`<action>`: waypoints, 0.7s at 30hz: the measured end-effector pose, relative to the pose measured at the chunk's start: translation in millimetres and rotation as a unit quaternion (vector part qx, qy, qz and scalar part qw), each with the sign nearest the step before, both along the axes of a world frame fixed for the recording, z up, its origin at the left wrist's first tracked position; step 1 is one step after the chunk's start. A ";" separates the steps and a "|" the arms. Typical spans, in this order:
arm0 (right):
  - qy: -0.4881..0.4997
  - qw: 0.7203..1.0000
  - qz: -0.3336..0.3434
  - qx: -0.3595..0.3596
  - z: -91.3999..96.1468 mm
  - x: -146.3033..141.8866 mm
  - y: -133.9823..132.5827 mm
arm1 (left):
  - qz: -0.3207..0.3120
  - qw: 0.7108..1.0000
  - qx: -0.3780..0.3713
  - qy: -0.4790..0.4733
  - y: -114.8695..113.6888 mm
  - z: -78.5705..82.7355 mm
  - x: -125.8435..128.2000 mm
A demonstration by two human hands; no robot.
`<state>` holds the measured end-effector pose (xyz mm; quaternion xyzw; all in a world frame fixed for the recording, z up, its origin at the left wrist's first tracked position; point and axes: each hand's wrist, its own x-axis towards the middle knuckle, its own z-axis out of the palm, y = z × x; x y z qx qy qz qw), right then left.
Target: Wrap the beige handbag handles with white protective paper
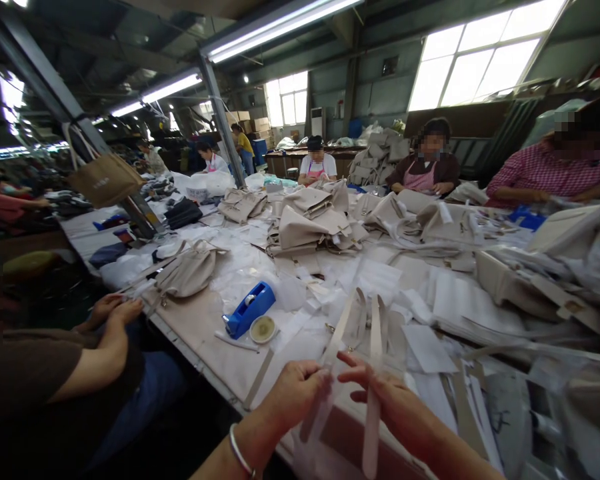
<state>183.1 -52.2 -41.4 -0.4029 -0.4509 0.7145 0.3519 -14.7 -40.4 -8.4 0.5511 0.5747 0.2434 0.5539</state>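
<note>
My left hand (297,393), with a metal bangle on the wrist, is closed in a pinch on thin, translucent white wrapping (325,403) around a beige bag strap (347,323). My right hand (387,397) is just beside it, its fingers spread and reaching left towards the wrapping. A second beige strap (375,340) passes upright in front of the right fingers and touches that hand. Below both hands lies a beige bag body (353,433), partly covered by white sheet. My right thumb cannot be made out clearly.
Left of my hands stand a blue tape dispenser (250,310) and a small round dish (263,329). Beige bags (310,227) and white wrapping sheets (455,303) cover much of the table. A co-worker's hands (115,310) are at the left edge; several people sit across.
</note>
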 end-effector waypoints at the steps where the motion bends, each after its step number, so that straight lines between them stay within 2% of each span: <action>1: 0.015 1.000 0.020 -0.007 2.0 -2.8 -1.7 | -0.007 1.000 -0.001 -0.025 0.7 -1.8 4.1; 3: 0.054 0.998 0.032 -0.019 5.2 -11.2 -3.7 | -0.038 0.995 -0.003 -0.087 1.0 -6.1 13.7; 5: 0.073 0.997 -0.002 -0.012 5.9 -17.3 -1.9 | -0.069 0.991 -0.006 -0.118 0.3 -10.4 20.5; 6: 0.063 0.998 -0.029 -0.001 5.2 -17.7 0.5 | -0.069 0.991 0.005 -0.111 -0.2 -12.1 21.7; 10: -0.007 0.992 -0.121 0.027 -1.9 -8.0 12.7 | 0.002 0.995 0.097 -0.029 -4.3 -15.3 15.3; 11: -0.013 0.990 -0.134 0.030 -3.7 -6.4 14.7 | 0.001 0.993 0.113 -0.019 -6.0 -15.6 13.8; 15: -0.035 0.983 -0.175 0.042 -7.9 -11.2 16.4 | -0.070 0.989 0.128 0.014 -13.8 -20.0 17.8; 17: -0.053 0.980 -0.188 0.030 -10.7 -13.8 15.5 | -0.071 0.994 0.080 0.018 -15.7 -24.6 21.6; 21: -0.067 0.987 -0.142 0.018 -23.2 -8.4 14.4 | -0.056 0.992 -0.059 -0.100 -14.4 -33.2 19.2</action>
